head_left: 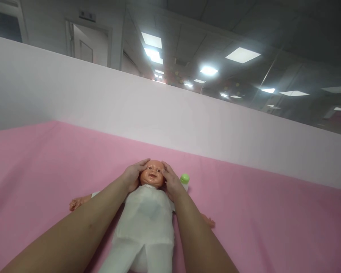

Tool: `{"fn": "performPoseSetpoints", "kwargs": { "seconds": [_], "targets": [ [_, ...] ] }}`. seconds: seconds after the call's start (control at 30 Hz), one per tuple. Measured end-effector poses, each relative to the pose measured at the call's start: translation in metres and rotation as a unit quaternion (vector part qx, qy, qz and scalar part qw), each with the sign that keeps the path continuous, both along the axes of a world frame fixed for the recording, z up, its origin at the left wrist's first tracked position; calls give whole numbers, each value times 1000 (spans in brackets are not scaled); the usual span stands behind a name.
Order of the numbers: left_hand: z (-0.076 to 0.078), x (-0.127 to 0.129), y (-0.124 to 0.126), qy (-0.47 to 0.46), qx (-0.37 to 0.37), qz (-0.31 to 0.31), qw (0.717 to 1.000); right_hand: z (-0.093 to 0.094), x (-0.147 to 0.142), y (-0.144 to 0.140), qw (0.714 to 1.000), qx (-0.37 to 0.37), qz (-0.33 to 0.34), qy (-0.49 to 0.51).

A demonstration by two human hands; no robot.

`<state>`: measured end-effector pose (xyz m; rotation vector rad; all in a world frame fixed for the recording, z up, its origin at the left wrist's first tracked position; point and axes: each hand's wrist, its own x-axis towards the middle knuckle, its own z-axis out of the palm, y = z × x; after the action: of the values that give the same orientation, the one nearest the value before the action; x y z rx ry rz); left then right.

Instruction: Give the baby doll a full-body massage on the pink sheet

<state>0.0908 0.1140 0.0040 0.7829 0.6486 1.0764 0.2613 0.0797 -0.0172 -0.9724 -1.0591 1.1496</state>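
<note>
In the head view, a baby doll [147,212] dressed in white lies face up on a pink desk [39,163], its head pointing away from the person and its legs running toward the bottom edge of the picture. Both hands are flat against the doll's head [151,173], one on each side: the left hand [134,175] cups the doll's cheek and temple on the left of the picture, fingers curving up over the brow, and the right hand [172,184] presses against the other cheek, fingers reaching the forehead. The hands are held apart by the head between them, palms open, clasping it rather than closed in fists. Both forearms stretch along the doll's body. Just beside the right hand stands a small bottle with a green cap [184,179]. A pale partition wall [187,121] rises behind the desk.
</note>
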Motion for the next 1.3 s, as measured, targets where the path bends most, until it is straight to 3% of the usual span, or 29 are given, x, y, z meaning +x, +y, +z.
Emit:
{"fn": "performPoseSetpoints", "kwargs": {
  "seconds": [0.2,0.6,0.83,1.3],
  "targets": [
    [2,3,-1,21,16,-9,1000,6,0,-4,999,-29,11,13],
    [-4,12,6,97,75,14,992,3,-9,10,998,-10,-58,-38],
    [-4,14,4,80,61,30,994,1,-9,8,998,8,-59,-15],
    [2,0,-5,-6,-4,-14,1000,-3,1,3,995,-9,0,101]
  ]
}}
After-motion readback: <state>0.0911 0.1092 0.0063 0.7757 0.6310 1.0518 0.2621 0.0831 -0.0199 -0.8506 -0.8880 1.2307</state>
